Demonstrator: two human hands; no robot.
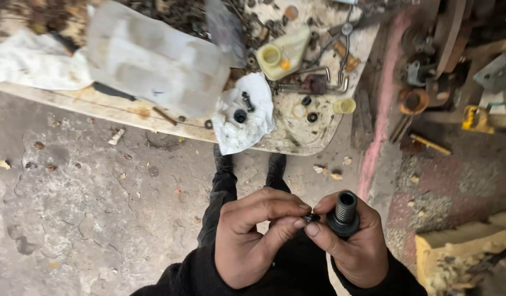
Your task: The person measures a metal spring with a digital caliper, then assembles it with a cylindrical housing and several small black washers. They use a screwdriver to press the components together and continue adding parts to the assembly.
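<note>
I'm looking down from the head camera: my right hand [356, 241] wraps a black threaded fitting [343, 212] — a hollow ribbed neck on a wider collar, dark metal or hard plastic, matte and greasy. My left hand [252, 235] has thumb and forefinger pressed together on a small black part [311, 217], held right against the fitting's collar; too small to say whether it's a ring, a nut or a seal.

Progress, as a judgement: the small part isn't seated on the fitting yet — it sits beside the collar, not over the threads. More black pieces wait on a crumpled white rag [243, 112] on the bench: a short bolt [247, 101] and a round cap [240, 115], so I'd say the work is partway at most.

The bench [297, 137] is a stained, chipped pale slab with a rounded corner, littered with rusty scrap. On it: a cloudy white plastic canister [154, 57], a yellowish plastic jug [283, 52] with an open round mouth, a small yellow cup [344, 105], bent steel hex keys [318, 77]. The floor [88, 208] is cracked grey concrete, gritty, with bits of debris.
</note>
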